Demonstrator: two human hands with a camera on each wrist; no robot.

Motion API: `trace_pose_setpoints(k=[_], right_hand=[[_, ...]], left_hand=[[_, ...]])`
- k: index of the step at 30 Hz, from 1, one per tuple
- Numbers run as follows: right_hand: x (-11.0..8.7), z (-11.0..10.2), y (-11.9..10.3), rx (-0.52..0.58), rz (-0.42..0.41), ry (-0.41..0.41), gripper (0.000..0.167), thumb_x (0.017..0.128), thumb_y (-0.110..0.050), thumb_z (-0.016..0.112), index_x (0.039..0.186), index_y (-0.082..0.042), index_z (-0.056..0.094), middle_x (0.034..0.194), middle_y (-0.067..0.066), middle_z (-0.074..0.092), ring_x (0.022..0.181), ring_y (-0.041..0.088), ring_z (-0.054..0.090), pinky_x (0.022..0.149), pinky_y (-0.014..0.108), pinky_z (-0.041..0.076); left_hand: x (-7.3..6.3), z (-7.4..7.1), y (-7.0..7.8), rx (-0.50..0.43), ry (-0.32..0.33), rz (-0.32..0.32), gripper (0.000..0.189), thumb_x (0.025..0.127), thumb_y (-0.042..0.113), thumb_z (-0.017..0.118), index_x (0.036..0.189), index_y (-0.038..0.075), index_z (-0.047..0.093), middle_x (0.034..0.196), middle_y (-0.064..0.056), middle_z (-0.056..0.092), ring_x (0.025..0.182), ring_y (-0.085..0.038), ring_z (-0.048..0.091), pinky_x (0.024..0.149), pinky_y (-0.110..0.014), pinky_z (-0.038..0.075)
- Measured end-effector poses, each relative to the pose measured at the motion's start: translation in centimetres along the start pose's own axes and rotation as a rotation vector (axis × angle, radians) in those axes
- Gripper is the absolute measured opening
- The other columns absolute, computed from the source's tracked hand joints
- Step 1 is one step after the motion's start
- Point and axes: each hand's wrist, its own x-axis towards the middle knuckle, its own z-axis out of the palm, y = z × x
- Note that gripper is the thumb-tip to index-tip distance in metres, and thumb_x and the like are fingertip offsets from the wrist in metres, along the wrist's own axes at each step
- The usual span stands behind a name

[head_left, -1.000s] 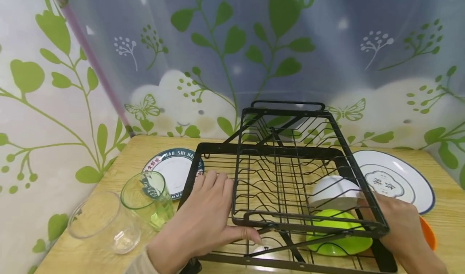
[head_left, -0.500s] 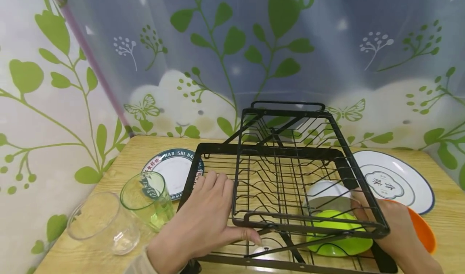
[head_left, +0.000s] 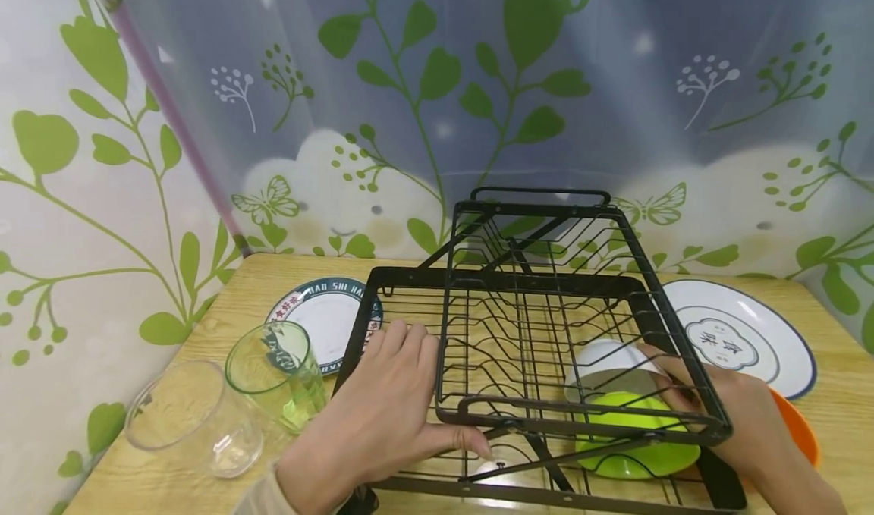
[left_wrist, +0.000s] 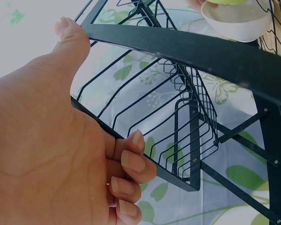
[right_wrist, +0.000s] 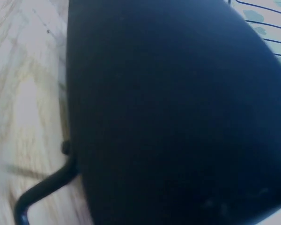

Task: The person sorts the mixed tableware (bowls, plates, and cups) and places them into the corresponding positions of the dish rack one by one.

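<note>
In the head view my left hand (head_left: pixel 385 409) grips the left side of a black two-tier dish rack (head_left: pixel 498 280). Its thumb reaches along the front bar, and in the left wrist view the curled fingers (left_wrist: pixel 133 161) lie at the upper tier's edge. My right hand (head_left: pixel 724 409) reaches under the upper tier from the right and holds a white bowl (head_left: pixel 604 357) by its side, partly behind the wires. A lime-green bowl (head_left: pixel 638 462) sits just in front of it on the lower tier. A dark rack bar (right_wrist: pixel 168 112) fills the right wrist view and hides that hand.
Left of the rack stand a clear glass (head_left: pixel 194 424) and a green glass (head_left: pixel 276 371). Behind them lies a small rimmed plate (head_left: pixel 321 325). A large white plate (head_left: pixel 765 340) and an orange bowl (head_left: pixel 795 428) are on the right. A patterned curtain (head_left: pixel 382 105) hangs behind.
The right hand has carried the white bowl slightly left beneath the upper tier. My left hand and the rack have stayed where they were.
</note>
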Motion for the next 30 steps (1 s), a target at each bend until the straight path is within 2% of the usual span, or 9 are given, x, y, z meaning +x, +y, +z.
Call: trace_pose_setpoints(k=[3, 6, 11, 15, 17, 19, 21, 24, 30], right_hand=[[-0.1, -0.2, 0.0, 0.029, 0.036, -0.037, 0.03, 0.097, -0.038, 0.053, 0.121, -0.028, 0.068, 0.061, -0.008, 0.058, 0.051, -0.001, 0.035, 0.041, 0.022, 0.027], [-0.1, -0.3, -0.1, 0.042, 0.069, -0.073, 0.033, 0.089, -0.027, 0.065, 0.122, -0.029, 0.067, 0.06, -0.014, 0.053, 0.052, -0.002, 0.036, 0.042, 0.023, 0.028], [0.1, -0.6, -0.2, 0.057, 0.113, -0.137, 0.044, 0.085, -0.019, 0.07, 0.127, -0.029, 0.064, 0.06, -0.018, 0.05, 0.053, -0.003, 0.037, 0.044, 0.023, 0.029], [0.4, -1.2, -0.4, 0.054, 0.145, -0.234, 0.049, 0.086, -0.018, 0.07, 0.132, -0.029, 0.059, 0.062, -0.02, 0.044, 0.054, -0.003, 0.036, 0.046, 0.024, 0.03], [0.4, -1.5, -0.3, 0.055, 0.16, -0.283, 0.049, 0.087, -0.02, 0.07, 0.134, -0.028, 0.058, 0.068, -0.018, 0.053, 0.056, 0.0, 0.044, 0.048, 0.026, 0.034], [0.4, -1.7, -0.2, 0.052, 0.173, -0.313, 0.049, 0.087, -0.022, 0.07, 0.134, -0.029, 0.057, 0.077, -0.012, 0.06, 0.064, 0.009, 0.055, 0.052, 0.032, 0.041], [0.3, -1.8, 0.0, 0.058, 0.172, -0.32, 0.048, 0.087, -0.023, 0.07, 0.133, -0.028, 0.058, 0.089, -0.005, 0.065, 0.076, 0.02, 0.061, 0.056, 0.039, 0.046], [0.1, -1.8, 0.1, 0.064, 0.166, -0.3, 0.046, 0.085, -0.023, 0.073, 0.13, -0.026, 0.062, 0.093, -0.001, 0.063, 0.086, 0.027, 0.06, 0.061, 0.044, 0.048], [0.1, -1.9, 0.3, 0.102, 0.18, -0.264, 0.034, 0.086, -0.02, 0.072, 0.118, -0.011, 0.067, 0.096, 0.004, 0.067, 0.085, 0.032, 0.064, 0.065, 0.049, 0.05]], left_hand=[[0.0, 0.0, 0.0, 0.0, 0.003, 0.003, 0.075, 0.067, 0.086, 0.05, 0.081, 0.013, 0.039, 0.082, 0.0, 0.033, 0.081, -0.019, 0.031, 0.075, -0.033, 0.035], [0.0, 0.0, 0.0, 0.007, 0.016, 0.01, 0.075, 0.068, 0.086, 0.049, 0.08, 0.013, 0.04, 0.081, 0.001, 0.033, 0.08, -0.018, 0.031, 0.074, -0.031, 0.034], [0.0, 0.0, 0.0, 0.058, 0.057, 0.031, 0.078, 0.069, 0.088, 0.044, 0.082, 0.011, 0.042, 0.08, 0.001, 0.035, 0.079, -0.019, 0.032, 0.075, -0.031, 0.034], [0.0, 0.0, -0.1, 0.059, 0.051, 0.037, 0.078, 0.071, 0.088, 0.042, 0.084, 0.011, 0.043, 0.081, 0.0, 0.037, 0.079, -0.019, 0.032, 0.074, -0.031, 0.034], [0.0, 0.1, -0.1, 0.044, 0.045, 0.04, 0.078, 0.073, 0.088, 0.038, 0.084, 0.011, 0.043, 0.081, 0.001, 0.037, 0.078, -0.018, 0.032, 0.073, -0.03, 0.033], [0.0, 0.2, -0.1, 0.034, 0.043, 0.044, 0.078, 0.074, 0.089, 0.035, 0.084, 0.012, 0.043, 0.081, 0.001, 0.037, 0.078, -0.018, 0.032, 0.072, -0.03, 0.033], [0.0, 0.2, -0.1, 0.031, 0.043, 0.049, 0.078, 0.075, 0.089, 0.032, 0.084, 0.012, 0.042, 0.081, 0.001, 0.036, 0.078, -0.017, 0.031, 0.071, -0.029, 0.032], [0.1, 0.2, 0.0, 0.023, 0.04, 0.048, 0.076, 0.074, 0.088, 0.038, 0.083, 0.012, 0.041, 0.08, 0.001, 0.035, 0.078, -0.017, 0.031, 0.072, -0.03, 0.032], [0.1, 0.1, -0.1, 0.02, 0.022, 0.041, 0.077, 0.073, 0.087, 0.041, 0.085, 0.011, 0.044, 0.08, 0.0, 0.036, 0.078, -0.018, 0.032, 0.073, -0.03, 0.033]])
